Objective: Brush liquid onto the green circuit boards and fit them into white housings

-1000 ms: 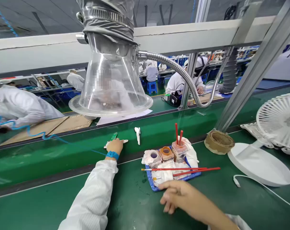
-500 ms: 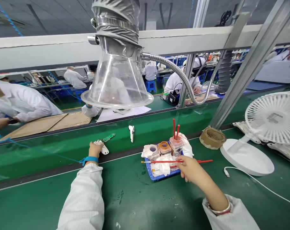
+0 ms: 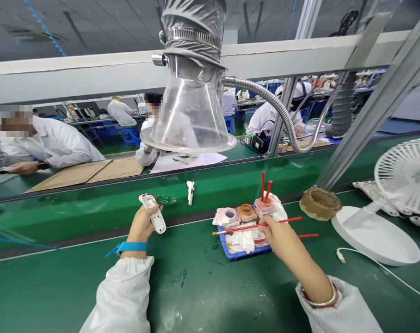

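Observation:
My left hand (image 3: 141, 225) is closed on a white plastic housing (image 3: 158, 222) above the near edge of the belt. A green circuit board (image 3: 166, 200) sticks out to the right of the housing; whether it is attached cannot be made out. In my right hand (image 3: 275, 231) is a thin red paintbrush (image 3: 244, 227), its bristles pointing left over the blue tray (image 3: 231, 254). Another red-handled brush (image 3: 309, 236) lies across the tray beneath my hand. The tray holds small bottles (image 3: 246, 213) and white tissue (image 3: 243, 242). Two red handles (image 3: 265, 187) stand up from the rear bottle.
A small white device (image 3: 190, 192) lies on the green belt (image 3: 210, 187). Overhead hangs a clear fume hood (image 3: 192, 120) with a metal hose. A tape roll (image 3: 319, 203) and a white fan (image 3: 373, 236) with its cable stand at the right. Co-workers in white sit across the line.
My left hand has lifted the white housing and drawn it nearer, turning it. My right hand has raised the brush slightly off the tray and tilted it. The view has shifted a little left.

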The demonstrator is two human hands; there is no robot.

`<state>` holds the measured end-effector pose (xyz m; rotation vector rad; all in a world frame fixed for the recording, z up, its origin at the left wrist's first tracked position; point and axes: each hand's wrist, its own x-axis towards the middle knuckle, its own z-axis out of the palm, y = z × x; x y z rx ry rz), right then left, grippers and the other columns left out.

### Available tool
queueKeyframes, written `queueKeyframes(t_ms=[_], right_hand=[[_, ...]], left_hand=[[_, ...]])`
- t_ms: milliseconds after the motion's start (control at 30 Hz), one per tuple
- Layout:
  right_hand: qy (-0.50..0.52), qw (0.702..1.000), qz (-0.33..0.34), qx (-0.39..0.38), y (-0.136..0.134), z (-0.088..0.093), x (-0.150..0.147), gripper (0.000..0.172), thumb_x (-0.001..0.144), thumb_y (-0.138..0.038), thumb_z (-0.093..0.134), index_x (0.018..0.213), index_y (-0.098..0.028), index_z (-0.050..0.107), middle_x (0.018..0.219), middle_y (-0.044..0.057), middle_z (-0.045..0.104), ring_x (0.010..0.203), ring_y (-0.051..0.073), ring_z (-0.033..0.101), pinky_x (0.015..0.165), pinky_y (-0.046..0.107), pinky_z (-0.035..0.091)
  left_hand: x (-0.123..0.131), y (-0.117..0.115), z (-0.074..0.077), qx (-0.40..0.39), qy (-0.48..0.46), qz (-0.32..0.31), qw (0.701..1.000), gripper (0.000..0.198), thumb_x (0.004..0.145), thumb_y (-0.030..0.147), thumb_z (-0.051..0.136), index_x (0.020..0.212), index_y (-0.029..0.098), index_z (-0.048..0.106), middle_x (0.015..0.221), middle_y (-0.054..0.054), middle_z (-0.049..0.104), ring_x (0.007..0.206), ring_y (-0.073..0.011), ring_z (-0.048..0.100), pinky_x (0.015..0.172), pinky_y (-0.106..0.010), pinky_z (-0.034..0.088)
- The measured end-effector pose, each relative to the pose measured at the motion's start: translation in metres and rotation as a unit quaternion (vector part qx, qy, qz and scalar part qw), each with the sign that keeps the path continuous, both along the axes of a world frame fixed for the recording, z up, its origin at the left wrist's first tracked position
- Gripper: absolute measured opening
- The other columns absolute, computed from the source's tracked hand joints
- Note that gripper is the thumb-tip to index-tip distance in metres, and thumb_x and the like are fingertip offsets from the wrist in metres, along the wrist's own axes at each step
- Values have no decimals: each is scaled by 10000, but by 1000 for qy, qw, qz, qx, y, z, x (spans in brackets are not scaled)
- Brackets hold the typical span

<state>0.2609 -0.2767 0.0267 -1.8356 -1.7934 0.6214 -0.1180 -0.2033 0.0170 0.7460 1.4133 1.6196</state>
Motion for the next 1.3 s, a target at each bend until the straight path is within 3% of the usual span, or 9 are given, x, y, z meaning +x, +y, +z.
queueKeyframes(t_ms=[200, 367, 467, 533, 667, 767, 867, 1100, 1300], right_hand=[[131, 983, 46, 123, -9, 9, -19, 150, 871, -299, 475, 921, -188, 562, 816, 68, 678, 774, 210, 660, 695, 316, 507], [219, 940, 91, 246, -12, 6, -40, 91, 882, -248, 488, 819, -187, 511, 848, 72, 652, 681, 165, 658, 630, 287, 551], [236, 901, 121, 342, -15, 8, -42, 42, 847, -176, 520, 819, -200, 541, 840, 48, 626, 750, 178, 639, 699, 342, 548], [252, 865, 121, 416, -20, 14, -39, 116, 813, -116, 545, 874, -213, 561, 833, 36, 610, 794, 190, 625, 715, 373, 548], [304, 774, 100, 546, -39, 36, -33, 335, 733, 48, 558, 960, -198, 558, 898, 43, 580, 736, 164, 625, 569, 293, 566], [279, 791, 183, 513, -49, 46, -35, 371, 721, 87, 534, 960, -196, 546, 885, 38, 592, 747, 164, 634, 568, 278, 577], [248, 815, 246, 462, -49, 44, -40, 355, 745, 71, 512, 973, -201, 535, 886, 46, 606, 776, 179, 644, 628, 315, 583], [199, 821, 238, 480, -46, 41, -40, 315, 749, 44, 528, 948, -200, 540, 843, 50, 612, 760, 180, 645, 608, 305, 585], [150, 819, 229, 504, -47, 43, -34, 340, 742, 65, 525, 952, -202, 542, 874, 48, 615, 735, 162, 651, 599, 275, 590]], left_hand=[[32, -35, 29, 68, -92, -80, 990, 193, 713, 113, 614, 894, 177, 639, 904, -7, 661, 823, -140, 629, 887, -318, 509], [56, -59, 40, 55, -113, -127, 984, 253, 674, 171, 709, 922, 161, 662, 933, -27, 676, 815, -155, 640, 881, -320, 516], [67, -74, 46, 33, -123, -159, 979, 283, 659, 163, 722, 937, 149, 667, 933, -47, 685, 842, -182, 646, 884, -338, 515], [73, -82, 50, 17, -138, -192, 971, 278, 669, 156, 711, 943, 149, 669, 958, -52, 684, 862, -192, 646, 886, -340, 513], [85, -96, 55, -1, -156, -247, 956, 201, 714, 144, 665, 915, 145, 681, 1036, -55, 668, 892, -185, 637, 889, -321, 509], [95, -103, 59, -13, -151, -280, 948, 220, 722, 136, 648, 939, 145, 680, 1037, -56, 668, 933, -194, 626, 909, -316, 492], [101, -108, 62, -27, -144, -292, 945, 229, 708, 132, 650, 935, 151, 676, 1016, -53, 670, 933, -201, 624, 918, -328, 479], [102, -115, 65, -53, -122, -303, 944, 270, 683, 171, 670, 949, 128, 670, 801, -61, 685, 780, -173, 632, 883, -330, 471], [101, -115, 64, -24, -121, -322, 939, 206, 728, 169, 642, 927, 132, 682, 899, -61, 681, 820, -153, 614, 892, -298, 463]])
